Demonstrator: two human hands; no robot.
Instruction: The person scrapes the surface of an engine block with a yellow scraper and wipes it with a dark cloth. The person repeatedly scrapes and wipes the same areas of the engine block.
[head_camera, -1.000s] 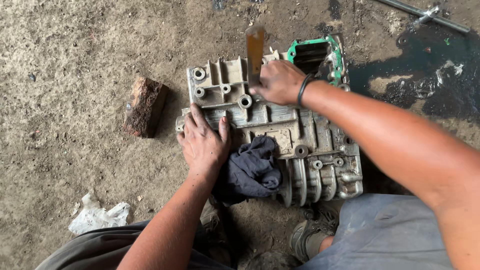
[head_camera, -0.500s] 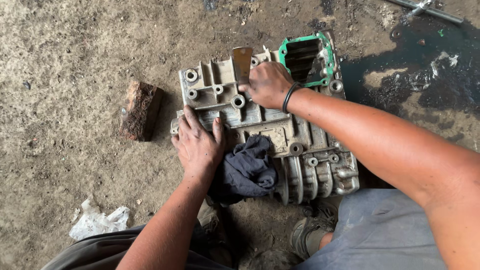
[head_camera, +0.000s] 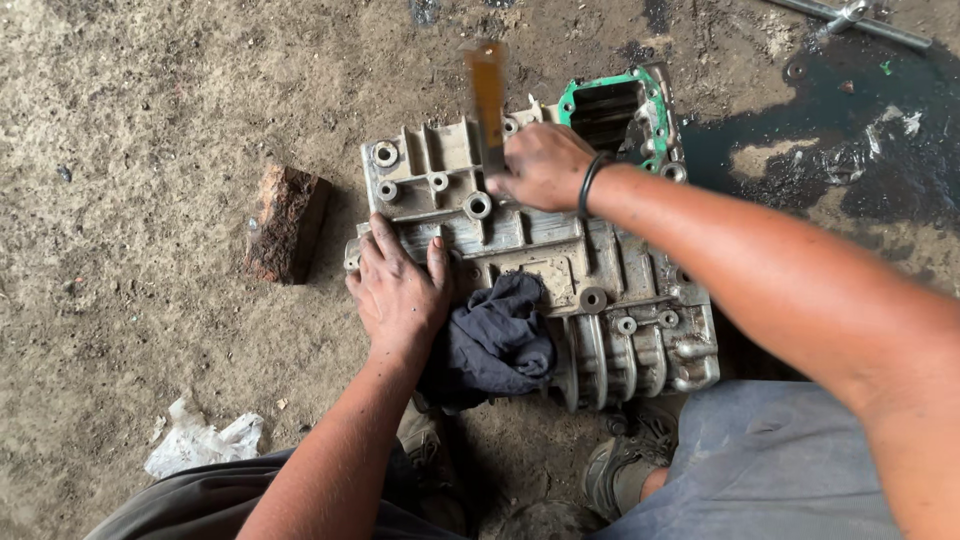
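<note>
The flat brown-bladed scraper (head_camera: 487, 95) is being smeared by motion blur, so its edges cannot be made out, and its handle is being hidden inside the right hand (head_camera: 545, 165). Part of the ribbed grey cast-metal housing (head_camera: 600, 300) is being covered by the crumpled dark blue rag (head_camera: 495, 340) and by the left hand (head_camera: 398, 290). The long grey metal bar (head_camera: 860, 22) is being cut off by the top edge. Both forearms are being cropped at the bottom and right edges.

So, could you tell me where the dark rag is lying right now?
In the head view, the dark rag lies on the near edge of the metal casing, just right of the left hand pressed on that casing.
</note>
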